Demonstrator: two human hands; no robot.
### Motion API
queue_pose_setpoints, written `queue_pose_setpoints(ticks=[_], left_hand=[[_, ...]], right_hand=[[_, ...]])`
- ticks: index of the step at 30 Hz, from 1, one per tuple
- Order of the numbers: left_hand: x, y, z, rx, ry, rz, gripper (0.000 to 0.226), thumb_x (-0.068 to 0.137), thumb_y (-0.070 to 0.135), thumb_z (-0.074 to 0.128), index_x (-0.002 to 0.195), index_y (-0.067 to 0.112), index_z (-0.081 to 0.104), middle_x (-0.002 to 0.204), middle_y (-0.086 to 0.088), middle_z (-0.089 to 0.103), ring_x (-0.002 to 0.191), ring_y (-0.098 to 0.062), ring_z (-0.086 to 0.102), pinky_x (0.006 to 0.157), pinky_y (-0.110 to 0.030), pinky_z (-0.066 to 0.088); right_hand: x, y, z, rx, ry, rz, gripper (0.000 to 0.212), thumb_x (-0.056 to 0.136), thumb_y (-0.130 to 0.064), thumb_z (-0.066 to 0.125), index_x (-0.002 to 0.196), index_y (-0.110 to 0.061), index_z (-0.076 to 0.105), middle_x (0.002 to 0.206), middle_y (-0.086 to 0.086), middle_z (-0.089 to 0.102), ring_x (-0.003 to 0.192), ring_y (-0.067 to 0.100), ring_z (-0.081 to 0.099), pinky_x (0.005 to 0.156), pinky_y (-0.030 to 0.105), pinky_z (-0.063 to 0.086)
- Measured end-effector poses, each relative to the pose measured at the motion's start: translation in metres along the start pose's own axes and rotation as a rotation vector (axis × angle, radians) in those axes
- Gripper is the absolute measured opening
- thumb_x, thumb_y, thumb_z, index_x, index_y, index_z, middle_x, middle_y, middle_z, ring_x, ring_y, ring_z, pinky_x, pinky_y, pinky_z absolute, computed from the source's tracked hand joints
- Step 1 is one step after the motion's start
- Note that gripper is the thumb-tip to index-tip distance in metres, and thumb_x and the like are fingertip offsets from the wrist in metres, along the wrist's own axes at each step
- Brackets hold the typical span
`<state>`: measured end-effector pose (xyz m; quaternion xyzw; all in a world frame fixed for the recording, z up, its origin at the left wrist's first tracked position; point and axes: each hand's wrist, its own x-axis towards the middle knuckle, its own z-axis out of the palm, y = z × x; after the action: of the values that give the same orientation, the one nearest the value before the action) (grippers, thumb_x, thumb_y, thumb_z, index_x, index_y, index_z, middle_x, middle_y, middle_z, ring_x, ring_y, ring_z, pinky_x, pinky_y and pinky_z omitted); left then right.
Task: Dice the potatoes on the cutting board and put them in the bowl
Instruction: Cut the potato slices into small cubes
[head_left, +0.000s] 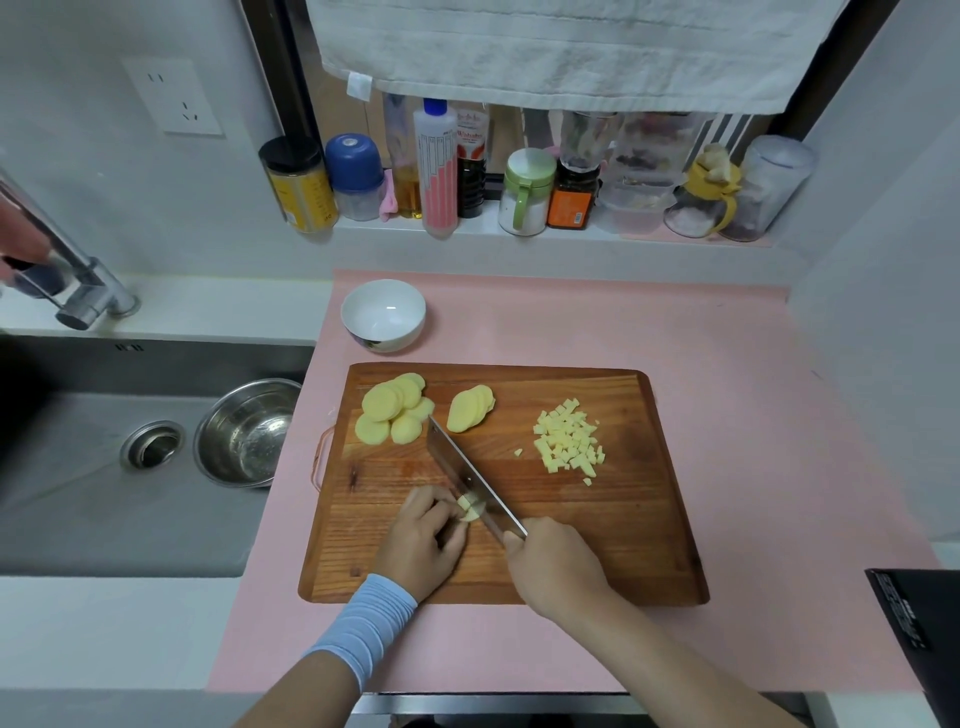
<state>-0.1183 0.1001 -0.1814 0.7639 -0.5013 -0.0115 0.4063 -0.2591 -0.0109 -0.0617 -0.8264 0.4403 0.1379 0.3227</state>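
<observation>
A wooden cutting board (597, 545) lies on a pink mat. My left hand (423, 540) holds a small stack of potato pieces (469, 508) with curled fingers near the board's front. My right hand (553, 569) grips the handle of a cleaver (470, 475), whose blade rests against those pieces. Round potato slices (389, 410) lie at the board's back left, with a second leaning stack (470, 409) beside them. A pile of diced potato (569, 441) sits at the right. A white bowl (383, 314) stands empty behind the board.
A steel sink (104, 457) at the left holds a metal bowl (244, 434), with a tap (78, 280) above. Bottles and jars (519, 182) line the back ledge under a hanging towel. A black object (919, 623) sits at the right front edge.
</observation>
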Motion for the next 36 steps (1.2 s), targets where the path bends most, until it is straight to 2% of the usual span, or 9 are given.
queue_pose_setpoints(ticks=[5,11,15,20,28,33,36], left_hand=[[-0.002,-0.004,0.001,0.034,-0.023,0.057,0.011,0.09,0.018,0.062,0.083,0.012,0.069,0.091,0.003,0.059,0.085,-0.017,0.056,0.083,-0.025,0.046],[0.001,-0.002,0.0,0.018,-0.013,0.042,0.013,0.09,0.018,0.062,0.081,0.011,0.069,0.088,0.004,0.061,0.082,-0.015,0.056,0.081,-0.021,0.046],[-0.001,-0.003,0.0,0.006,-0.003,0.03,0.012,0.089,0.016,0.063,0.08,0.012,0.068,0.087,0.004,0.062,0.082,-0.015,0.056,0.082,-0.021,0.046],[-0.002,-0.004,-0.001,0.008,-0.001,0.024,0.011,0.087,0.015,0.062,0.079,0.012,0.069,0.088,0.004,0.062,0.082,-0.015,0.058,0.082,-0.022,0.047],[-0.002,-0.006,0.0,0.024,0.0,0.012,0.012,0.087,0.016,0.062,0.078,0.012,0.069,0.088,0.005,0.062,0.082,-0.014,0.057,0.082,-0.02,0.046],[-0.004,-0.003,-0.001,0.036,-0.005,0.018,0.006,0.086,0.016,0.064,0.083,0.013,0.068,0.091,0.005,0.06,0.086,-0.014,0.056,0.082,-0.025,0.047],[-0.007,-0.002,-0.004,0.112,0.012,-0.103,0.012,0.083,0.027,0.064,0.09,0.017,0.065,0.094,0.006,0.06,0.089,-0.014,0.052,0.082,-0.028,0.041]], right_hand=[[0.0,0.0,-0.004,0.0,-0.022,-0.006,0.03,0.103,-0.039,0.045,0.08,-0.025,0.058,0.076,-0.009,0.06,0.078,0.021,0.061,0.064,0.031,0.042],[-0.011,-0.003,-0.009,-0.048,0.05,-0.087,0.031,0.105,-0.041,0.042,0.093,-0.026,0.066,0.083,-0.008,0.065,0.075,0.017,0.059,0.064,0.03,0.043],[-0.019,-0.002,-0.005,-0.067,0.039,-0.102,0.031,0.105,-0.041,0.041,0.087,-0.027,0.062,0.084,-0.007,0.067,0.076,0.017,0.063,0.067,0.032,0.05],[-0.023,0.005,0.001,-0.084,0.024,-0.087,0.033,0.104,-0.042,0.041,0.096,-0.025,0.068,0.086,-0.006,0.068,0.079,0.018,0.066,0.074,0.037,0.057],[-0.013,0.003,0.007,-0.041,-0.027,-0.062,0.03,0.105,-0.039,0.044,0.083,-0.026,0.06,0.079,-0.008,0.064,0.072,0.016,0.063,0.063,0.031,0.049],[-0.002,-0.005,0.008,-0.029,-0.024,-0.057,0.029,0.103,-0.039,0.046,0.08,-0.026,0.058,0.077,-0.008,0.061,0.075,0.02,0.06,0.067,0.031,0.046],[0.002,-0.003,0.001,0.02,-0.036,-0.049,0.031,0.102,-0.042,0.048,0.085,-0.022,0.064,0.08,-0.009,0.065,0.078,0.017,0.063,0.07,0.033,0.052]])
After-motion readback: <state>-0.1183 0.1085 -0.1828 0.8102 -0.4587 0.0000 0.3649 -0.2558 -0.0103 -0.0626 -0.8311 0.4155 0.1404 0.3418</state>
